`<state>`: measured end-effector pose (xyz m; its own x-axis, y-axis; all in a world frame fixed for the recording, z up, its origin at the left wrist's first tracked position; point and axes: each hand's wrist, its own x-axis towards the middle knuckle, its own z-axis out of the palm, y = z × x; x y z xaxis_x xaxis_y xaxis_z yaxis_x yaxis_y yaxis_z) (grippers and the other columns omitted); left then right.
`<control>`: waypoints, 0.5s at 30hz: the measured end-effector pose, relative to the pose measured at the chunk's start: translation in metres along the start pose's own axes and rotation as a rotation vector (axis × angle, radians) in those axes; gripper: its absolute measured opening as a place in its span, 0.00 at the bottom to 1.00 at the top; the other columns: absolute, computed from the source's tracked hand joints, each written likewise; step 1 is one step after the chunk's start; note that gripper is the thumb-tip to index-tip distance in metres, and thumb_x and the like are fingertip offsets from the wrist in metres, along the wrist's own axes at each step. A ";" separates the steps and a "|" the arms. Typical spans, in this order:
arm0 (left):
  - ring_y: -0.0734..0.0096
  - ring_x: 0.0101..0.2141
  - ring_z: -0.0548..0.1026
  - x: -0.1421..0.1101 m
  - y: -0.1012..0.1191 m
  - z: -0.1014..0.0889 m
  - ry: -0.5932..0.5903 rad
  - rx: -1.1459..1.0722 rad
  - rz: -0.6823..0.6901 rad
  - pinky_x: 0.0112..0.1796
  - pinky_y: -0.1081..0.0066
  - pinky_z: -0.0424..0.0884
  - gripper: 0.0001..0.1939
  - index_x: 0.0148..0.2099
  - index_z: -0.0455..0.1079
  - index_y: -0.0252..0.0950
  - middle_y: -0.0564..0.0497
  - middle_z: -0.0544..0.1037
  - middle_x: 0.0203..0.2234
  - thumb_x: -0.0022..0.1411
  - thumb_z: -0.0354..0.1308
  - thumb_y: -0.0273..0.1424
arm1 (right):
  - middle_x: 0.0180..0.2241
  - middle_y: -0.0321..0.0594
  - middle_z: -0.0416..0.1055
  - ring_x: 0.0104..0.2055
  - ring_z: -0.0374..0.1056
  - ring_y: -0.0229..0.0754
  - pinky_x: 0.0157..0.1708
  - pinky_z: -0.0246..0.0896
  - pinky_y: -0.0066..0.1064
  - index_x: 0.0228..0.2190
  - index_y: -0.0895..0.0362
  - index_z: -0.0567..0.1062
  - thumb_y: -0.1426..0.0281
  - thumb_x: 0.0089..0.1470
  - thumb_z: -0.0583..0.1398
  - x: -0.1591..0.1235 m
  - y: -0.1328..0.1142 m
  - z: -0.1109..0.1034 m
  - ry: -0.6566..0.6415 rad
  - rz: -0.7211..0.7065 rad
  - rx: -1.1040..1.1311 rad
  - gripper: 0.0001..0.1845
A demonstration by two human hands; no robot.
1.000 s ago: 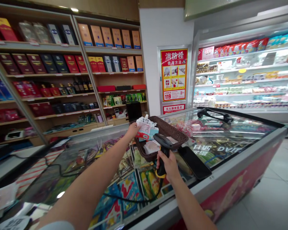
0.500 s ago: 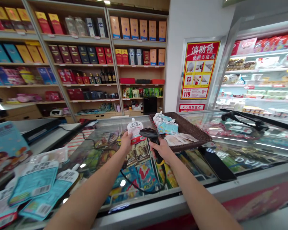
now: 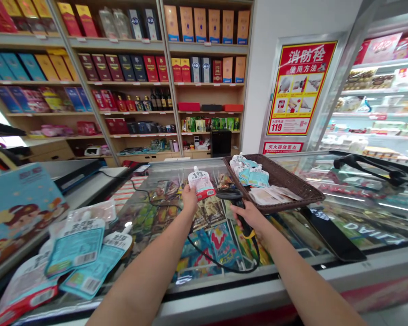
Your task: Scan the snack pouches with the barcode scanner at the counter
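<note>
My left hand is closed on a white and red spouted pouch, held upright above the glass lid of the freezer chest. My right hand grips the handle of a black barcode scanner, whose head points left toward the pouch. A black cable runs from the scanner across the glass. Just to the right stands a brown woven basket holding several more pouches, blue and white ones.
Several blue and red pouches and a blue box lie at the near left. A black phone rests on the glass by the basket. Shelves of boxed goods stand behind; an open refrigerated case is at the right.
My left hand lifted a pouch out of the basket and brought it left in front of the scanner. The view swung left, bringing the pile of pouches at the near left into sight.
</note>
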<state>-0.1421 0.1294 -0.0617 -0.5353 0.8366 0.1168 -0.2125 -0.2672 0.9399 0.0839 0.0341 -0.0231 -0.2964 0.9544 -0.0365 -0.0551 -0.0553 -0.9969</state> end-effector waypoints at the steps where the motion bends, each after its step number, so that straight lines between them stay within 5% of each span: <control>1: 0.66 0.34 0.77 0.000 -0.001 0.000 0.000 0.009 0.005 0.38 0.66 0.73 0.16 0.39 0.68 0.32 0.47 0.79 0.31 0.52 0.58 0.39 | 0.14 0.29 0.65 0.11 0.58 0.33 0.09 0.56 0.24 0.23 0.56 0.66 0.60 0.44 0.66 0.001 0.001 0.000 0.001 0.004 -0.006 0.16; 15: 0.68 0.30 0.76 -0.005 0.000 0.004 0.033 0.077 0.009 0.34 0.68 0.72 0.13 0.38 0.70 0.32 0.48 0.78 0.29 0.52 0.56 0.36 | 0.11 0.29 0.62 0.11 0.57 0.32 0.09 0.54 0.23 0.20 0.56 0.66 0.62 0.46 0.65 -0.001 0.001 0.003 -0.034 0.027 -0.009 0.15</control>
<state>-0.1363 0.1276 -0.0613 -0.5636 0.8179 0.1156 -0.1452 -0.2358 0.9609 0.0813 0.0325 -0.0242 -0.3302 0.9419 -0.0616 -0.0378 -0.0784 -0.9962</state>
